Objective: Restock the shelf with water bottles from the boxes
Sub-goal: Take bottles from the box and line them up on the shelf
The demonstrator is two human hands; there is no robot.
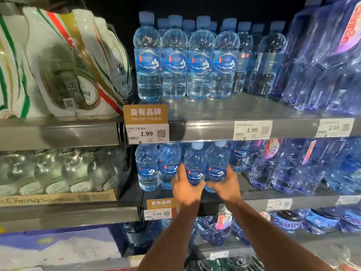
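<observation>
With my left grip [184, 191] round the left bottle [195, 163] and right grip [224, 187] round the right bottle [217, 162], shoving both in together may topple the row [147, 169] beside them.

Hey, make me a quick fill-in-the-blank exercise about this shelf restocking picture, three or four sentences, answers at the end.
1. The person holds ____ water bottles in all, one in the left hand and one in the right hand.
2. Those water bottles are at the shelf level just ____ the upper shelf.
3. The price tag under the brown sign reads ____.
4. The upper-row bottles have caps coloured ____.

Missing words: two; below; 1.99; blue
</observation>
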